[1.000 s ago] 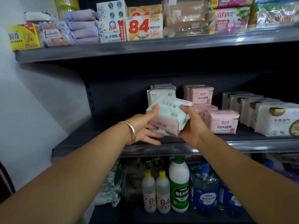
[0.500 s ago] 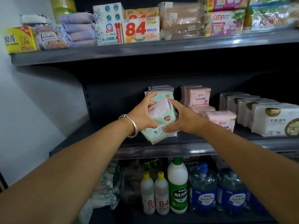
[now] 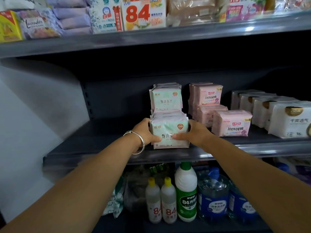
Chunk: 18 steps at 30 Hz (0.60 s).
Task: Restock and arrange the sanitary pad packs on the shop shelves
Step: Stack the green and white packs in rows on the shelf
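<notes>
A stack of mint-green sanitary pad packs (image 3: pixel 170 128) stands upright at the front of the dark middle shelf (image 3: pixel 104 148). My left hand (image 3: pixel 145 132) grips its left side, thumb across the front face. My right hand (image 3: pixel 193 132) grips its right side, thumb lying over the printed front. Behind it stands another row of the same green packs (image 3: pixel 166 98). Pink pad packs (image 3: pixel 231 123) sit to the right, and white pad packs (image 3: pixel 289 120) fill the far right.
The upper shelf (image 3: pixel 151 37) carries soap boxes, lavender packs and detergent boxes. Below, bleach bottles (image 3: pixel 160 200), a green-labelled bottle (image 3: pixel 186 194) and blue-labelled jugs (image 3: pixel 213 195) stand close together. A pale wall (image 3: pixel 33 106) bounds the left; the shelf's left part is bare.
The green packs were held tilted in the air in front of the shelf. They now stand upright on the shelf front, both hands clasping their sides.
</notes>
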Tool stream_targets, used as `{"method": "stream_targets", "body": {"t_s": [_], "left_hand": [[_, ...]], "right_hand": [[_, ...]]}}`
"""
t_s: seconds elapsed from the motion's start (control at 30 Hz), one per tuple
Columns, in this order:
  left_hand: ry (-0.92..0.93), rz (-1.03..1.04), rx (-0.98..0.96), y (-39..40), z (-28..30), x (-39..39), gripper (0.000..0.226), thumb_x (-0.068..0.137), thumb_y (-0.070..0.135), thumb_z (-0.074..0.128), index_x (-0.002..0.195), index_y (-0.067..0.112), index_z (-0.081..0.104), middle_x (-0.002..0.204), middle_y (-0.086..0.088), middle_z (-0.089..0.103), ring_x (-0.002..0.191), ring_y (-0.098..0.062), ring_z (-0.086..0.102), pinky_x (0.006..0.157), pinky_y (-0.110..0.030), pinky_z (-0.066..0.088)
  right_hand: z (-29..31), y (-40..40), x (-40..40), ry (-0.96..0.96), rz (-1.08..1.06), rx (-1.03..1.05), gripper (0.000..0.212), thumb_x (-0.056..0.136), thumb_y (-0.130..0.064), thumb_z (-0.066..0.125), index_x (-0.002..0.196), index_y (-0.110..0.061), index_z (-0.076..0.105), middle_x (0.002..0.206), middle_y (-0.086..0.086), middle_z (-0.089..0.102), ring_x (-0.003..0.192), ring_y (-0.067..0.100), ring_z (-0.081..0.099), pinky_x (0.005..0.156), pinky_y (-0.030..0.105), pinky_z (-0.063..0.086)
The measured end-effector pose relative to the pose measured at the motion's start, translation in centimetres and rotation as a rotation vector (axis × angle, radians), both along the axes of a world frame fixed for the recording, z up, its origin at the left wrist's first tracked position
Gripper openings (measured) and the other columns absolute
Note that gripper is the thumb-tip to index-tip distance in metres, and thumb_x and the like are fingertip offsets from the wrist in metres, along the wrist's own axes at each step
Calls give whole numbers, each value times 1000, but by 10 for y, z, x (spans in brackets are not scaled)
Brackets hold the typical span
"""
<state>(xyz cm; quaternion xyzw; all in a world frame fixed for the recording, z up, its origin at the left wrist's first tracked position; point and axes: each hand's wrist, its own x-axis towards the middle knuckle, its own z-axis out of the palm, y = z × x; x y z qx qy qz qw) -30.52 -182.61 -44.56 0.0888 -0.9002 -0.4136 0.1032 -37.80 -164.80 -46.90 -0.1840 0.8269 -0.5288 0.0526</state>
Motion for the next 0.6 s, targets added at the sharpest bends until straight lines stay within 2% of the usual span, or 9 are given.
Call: {"method": "stream_targets", "body": {"t_s": [0.13, 0.37, 0.5, 0.6], "left_hand": [[35, 25, -54, 1, -2, -13, 64, 73, 6, 76, 128, 12, 44, 118, -6, 59, 109, -23, 58, 97, -39, 47], [97, 45, -110, 2, -8, -22, 70, 76, 6, 74, 135, 14, 37, 119, -5, 58, 107, -21, 57, 91, -30, 47], [71, 24, -167, 2, -11, -20, 84, 73, 8, 77, 142, 16, 29, 124, -5, 56, 110, -23, 56, 93, -30, 46], [38, 0, -148, 1, -11, -16, 81, 72, 8, 78, 140, 17, 33, 124, -4, 57, 111, -22, 56, 96, -31, 45]], "right_hand": [[4, -5, -4, 39, -22, 25, 61, 69, -21, 83, 121, -12, 53, 115, 2, 63, 103, 18, 60, 89, 31, 50], [0, -12, -17, 83, -45, 62, 61, 68, -21, 83, 121, -12, 53, 114, 5, 63, 102, 21, 61, 89, 36, 53], [-1, -9, -13, 126, -43, 164, 63, 71, -23, 82, 124, -12, 49, 114, 4, 60, 97, 17, 55, 79, 26, 45], [-4, -6, -12, 99, -38, 188, 67, 70, -27, 82, 125, -12, 48, 116, 3, 59, 100, 17, 55, 81, 27, 45]]}}
